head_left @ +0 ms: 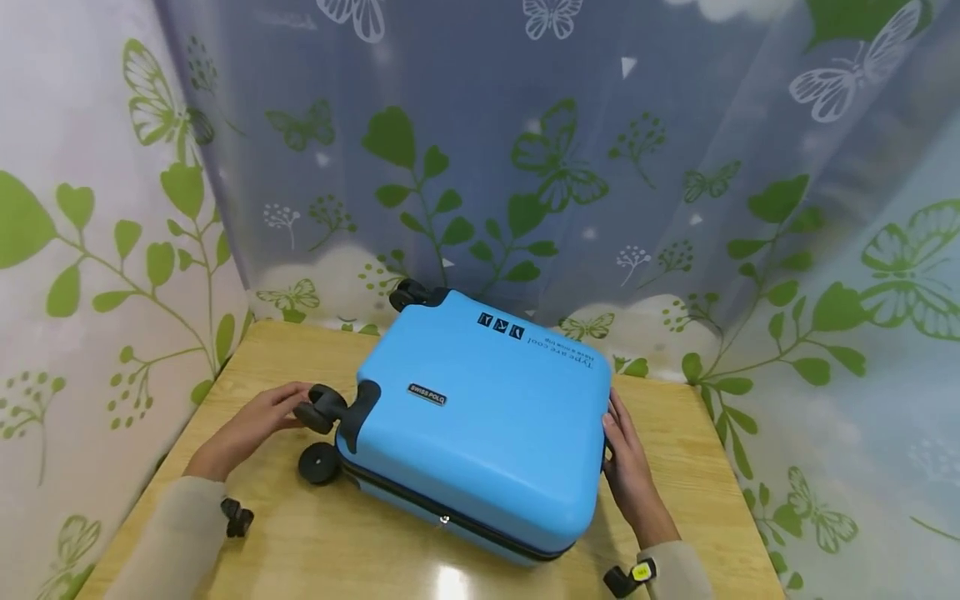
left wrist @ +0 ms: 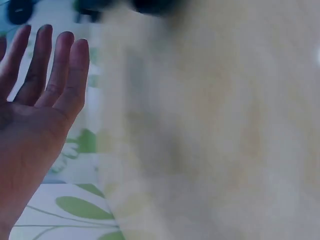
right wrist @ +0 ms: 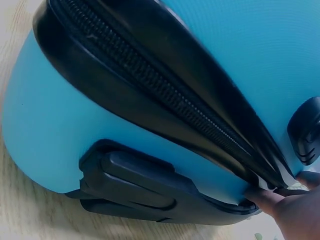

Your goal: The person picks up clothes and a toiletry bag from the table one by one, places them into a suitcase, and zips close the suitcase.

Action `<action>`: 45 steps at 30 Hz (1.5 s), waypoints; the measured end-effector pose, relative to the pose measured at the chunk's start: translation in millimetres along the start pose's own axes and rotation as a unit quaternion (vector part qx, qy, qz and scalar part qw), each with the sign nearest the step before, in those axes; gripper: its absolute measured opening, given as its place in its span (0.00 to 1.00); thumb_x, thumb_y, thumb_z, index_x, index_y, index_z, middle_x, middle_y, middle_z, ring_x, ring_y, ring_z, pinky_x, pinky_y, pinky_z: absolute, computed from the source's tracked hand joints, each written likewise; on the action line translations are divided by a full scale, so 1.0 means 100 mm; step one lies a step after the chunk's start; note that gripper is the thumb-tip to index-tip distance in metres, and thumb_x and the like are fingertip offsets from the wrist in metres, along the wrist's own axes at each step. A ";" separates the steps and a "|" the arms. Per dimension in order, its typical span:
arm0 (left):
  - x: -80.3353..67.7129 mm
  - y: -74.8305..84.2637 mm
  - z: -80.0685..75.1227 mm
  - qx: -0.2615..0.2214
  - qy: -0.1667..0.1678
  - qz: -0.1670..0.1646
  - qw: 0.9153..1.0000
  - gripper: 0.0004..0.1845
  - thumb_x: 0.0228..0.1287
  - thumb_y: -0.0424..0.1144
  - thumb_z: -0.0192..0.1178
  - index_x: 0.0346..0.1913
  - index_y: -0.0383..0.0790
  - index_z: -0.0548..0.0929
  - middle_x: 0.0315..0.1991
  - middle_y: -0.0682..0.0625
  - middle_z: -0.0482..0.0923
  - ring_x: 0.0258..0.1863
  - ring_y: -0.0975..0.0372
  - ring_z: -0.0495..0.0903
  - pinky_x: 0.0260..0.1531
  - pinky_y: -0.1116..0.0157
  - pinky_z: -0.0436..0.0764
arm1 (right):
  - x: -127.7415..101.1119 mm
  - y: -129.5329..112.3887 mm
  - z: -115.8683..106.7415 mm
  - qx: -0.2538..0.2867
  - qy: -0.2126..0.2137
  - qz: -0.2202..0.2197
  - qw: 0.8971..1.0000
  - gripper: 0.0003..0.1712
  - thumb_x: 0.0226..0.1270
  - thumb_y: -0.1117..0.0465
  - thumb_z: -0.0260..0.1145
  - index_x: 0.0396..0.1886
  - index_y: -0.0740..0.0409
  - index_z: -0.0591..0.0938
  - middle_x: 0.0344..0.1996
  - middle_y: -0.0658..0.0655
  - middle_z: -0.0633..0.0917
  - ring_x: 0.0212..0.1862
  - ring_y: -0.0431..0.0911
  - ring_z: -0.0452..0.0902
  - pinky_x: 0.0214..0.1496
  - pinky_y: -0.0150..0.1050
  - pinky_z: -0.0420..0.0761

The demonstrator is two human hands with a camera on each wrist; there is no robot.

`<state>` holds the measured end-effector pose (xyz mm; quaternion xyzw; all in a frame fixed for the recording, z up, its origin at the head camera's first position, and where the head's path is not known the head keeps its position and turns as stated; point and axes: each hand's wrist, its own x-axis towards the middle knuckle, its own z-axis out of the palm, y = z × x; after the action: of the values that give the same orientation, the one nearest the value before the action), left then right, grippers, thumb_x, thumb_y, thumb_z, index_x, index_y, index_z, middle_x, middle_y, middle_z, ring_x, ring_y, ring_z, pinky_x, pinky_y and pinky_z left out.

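A light-blue hard-shell suitcase point(head_left: 487, 417) lies on its broad side on the table, its wheels to the left and a "SWISS POLO" plate on the upper face. Beside a black double wheel point(head_left: 322, 407) is my left hand point(head_left: 258, 425); the left wrist view shows its fingers straight, and whether they touch the wheel I cannot tell. My right hand point(head_left: 628, 467) rests against the suitcase's right end. In the right wrist view its fingertips touch the suitcase by the black zipper band point(right wrist: 165, 95) and one end of the black carry handle point(right wrist: 145, 182). Part of that hand is hidden.
The light wooden table point(head_left: 697, 492) extends around the suitcase. A curtain point(head_left: 480, 167) printed with leaves and butterflies hangs behind and at both sides. More wheels stick out at the suitcase's lower left point(head_left: 318, 463) and far left corner point(head_left: 408, 294).
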<state>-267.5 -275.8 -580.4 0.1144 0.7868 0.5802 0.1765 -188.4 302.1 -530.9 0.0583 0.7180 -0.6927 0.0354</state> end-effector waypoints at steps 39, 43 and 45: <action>0.17 0.98 0.39 0.036 -0.055 0.016 0.998 0.38 0.89 0.59 0.48 0.90 0.54 0.51 0.91 0.42 0.45 0.87 0.36 0.50 0.80 0.26 0.53 | -0.52 -0.05 0.17 -0.028 -0.024 0.052 0.998 0.42 0.91 0.39 0.48 0.92 0.36 0.41 0.91 0.52 0.38 0.91 0.61 0.31 0.84 0.76 0.52; 0.08 0.98 0.45 0.036 -0.032 0.014 0.999 0.39 0.88 0.60 0.48 0.90 0.51 0.50 0.90 0.39 0.46 0.87 0.35 0.49 0.79 0.26 0.53 | -0.38 -0.06 0.12 -0.035 -0.044 0.034 0.998 0.40 0.92 0.39 0.47 0.92 0.34 0.43 0.91 0.51 0.40 0.91 0.59 0.30 0.83 0.78 0.51; 0.03 0.98 0.48 0.037 -0.021 0.012 0.999 0.39 0.89 0.60 0.47 0.91 0.50 0.50 0.90 0.38 0.46 0.87 0.34 0.49 0.79 0.26 0.54 | -0.30 -0.06 0.10 -0.042 -0.052 0.031 0.997 0.39 0.92 0.39 0.46 0.92 0.32 0.44 0.91 0.50 0.40 0.91 0.60 0.30 0.83 0.78 0.50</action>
<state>-253.0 -203.6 -500.3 0.1426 0.8023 0.5505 0.1817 -159.3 290.4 -521.3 0.0429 0.7413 -0.6629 0.0966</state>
